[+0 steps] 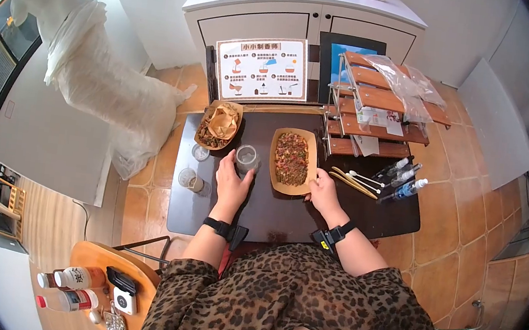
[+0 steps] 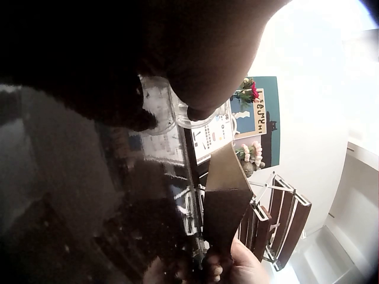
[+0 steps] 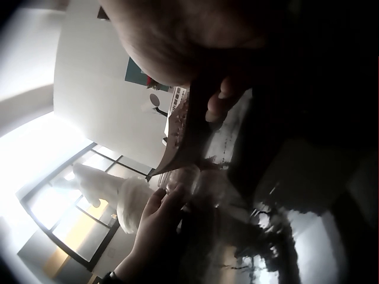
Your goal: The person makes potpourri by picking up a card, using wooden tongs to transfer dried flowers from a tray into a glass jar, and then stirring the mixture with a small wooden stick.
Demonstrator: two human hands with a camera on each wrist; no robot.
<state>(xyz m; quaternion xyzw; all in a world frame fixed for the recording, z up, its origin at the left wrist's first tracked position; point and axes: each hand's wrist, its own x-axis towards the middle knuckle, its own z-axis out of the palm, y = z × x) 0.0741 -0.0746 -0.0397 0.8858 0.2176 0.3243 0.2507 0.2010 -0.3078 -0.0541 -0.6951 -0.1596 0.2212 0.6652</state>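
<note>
My left hand (image 1: 231, 186) holds a small clear glass cup (image 1: 247, 155) on the dark table, thumb on one side and fingers on the other. Between thumb and fingers the glass (image 2: 159, 106) also shows in the left wrist view. To its right, a brown paper tray (image 1: 273, 166) carries a layer of dried reddish and brown plant bits (image 1: 292, 160). My right hand (image 1: 326, 197) grips that tray by its lower right corner, the thumb above and fingertips (image 3: 218, 106) under it. The tray's near side appears raised in the wrist views.
Another paper tray (image 1: 239, 111) with plant bits and crumpled paper stands at the back left. A glass with pale contents (image 1: 190, 179) and a small clear dish (image 1: 200, 152) are left of my left hand. Wooden tweezers (image 1: 355, 183), spray bottles (image 1: 410, 189) and a slatted rack (image 1: 379, 100) stand right.
</note>
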